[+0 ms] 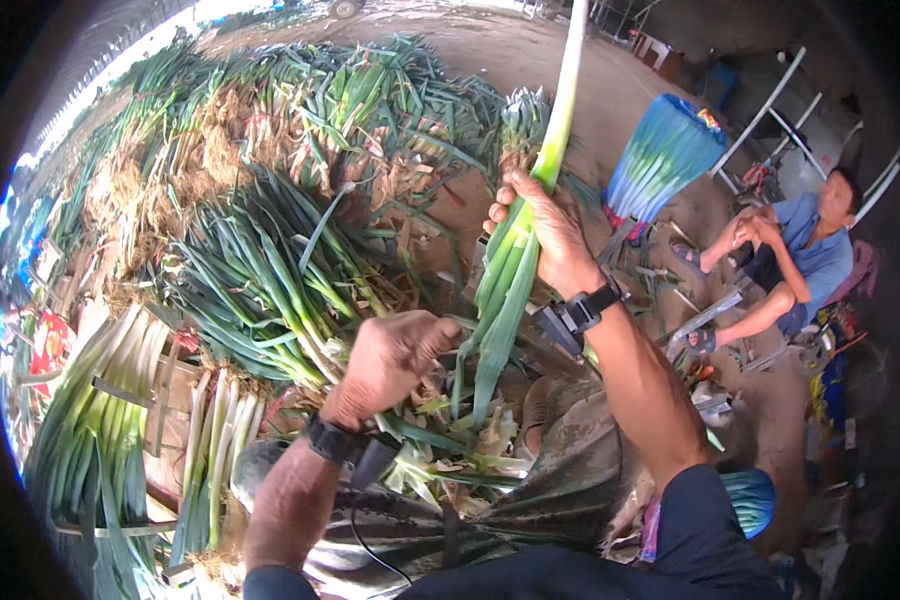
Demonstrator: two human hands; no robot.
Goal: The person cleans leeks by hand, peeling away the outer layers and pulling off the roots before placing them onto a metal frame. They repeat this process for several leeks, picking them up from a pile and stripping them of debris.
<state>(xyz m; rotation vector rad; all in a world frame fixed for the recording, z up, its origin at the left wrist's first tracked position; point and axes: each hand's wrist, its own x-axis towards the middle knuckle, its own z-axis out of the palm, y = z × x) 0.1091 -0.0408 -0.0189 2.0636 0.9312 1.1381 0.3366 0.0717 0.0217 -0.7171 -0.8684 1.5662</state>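
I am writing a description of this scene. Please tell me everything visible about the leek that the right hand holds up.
The leek is one long stalk, held nearly upright. Its white shaft points up, past the picture's top edge, turning pale green lower down. The right hand grips it at mid-length. Below the grip, flat green leaves hang down; the left hand is closed beside them, and whether it touches them is unclear.

Right hand, centre of frame, grips a long leek with white stalk and green leaves, held nearly upright, leaves hanging down. Left hand, lower centre, closed on the leek's drooping green leaf tips. Heap of untrimmed green leeks fills upper left. Stacked trimmed white-stalked leeks at lower left. Seated person in blue shirt at right.
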